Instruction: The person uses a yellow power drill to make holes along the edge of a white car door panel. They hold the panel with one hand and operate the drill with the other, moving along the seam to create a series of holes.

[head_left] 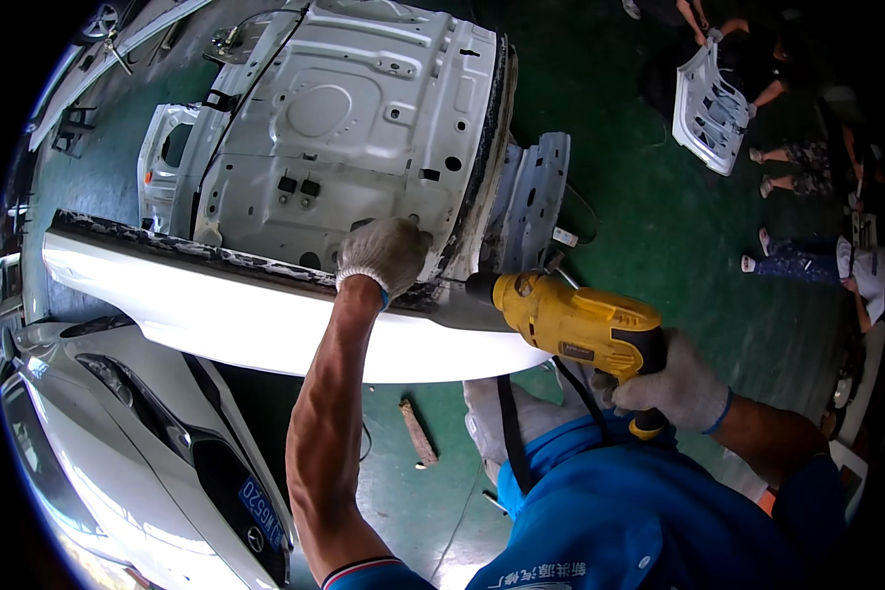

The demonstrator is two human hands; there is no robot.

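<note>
My right hand (683, 382), in a pale work glove, is wrapped round the handle of a yellow and black power drill (585, 320). The drill points left, its dark chuck close to the edge of a white car body panel (295, 329). My left hand (388, 254), in a knitted glove, is closed low over the inner side of the pale floor pan (324, 167), just behind the panel's dark, scraped seam. What its fingers grip, if anything, is hidden. The drill's tip at the metal is too small to make out.
A white car (147, 433) stands at the lower left. A piece of wood (419, 433) lies on the green floor below the panel. Right of the floor pan is a grey metal part (541, 202). Other people at the upper right handle a white door frame (713, 103).
</note>
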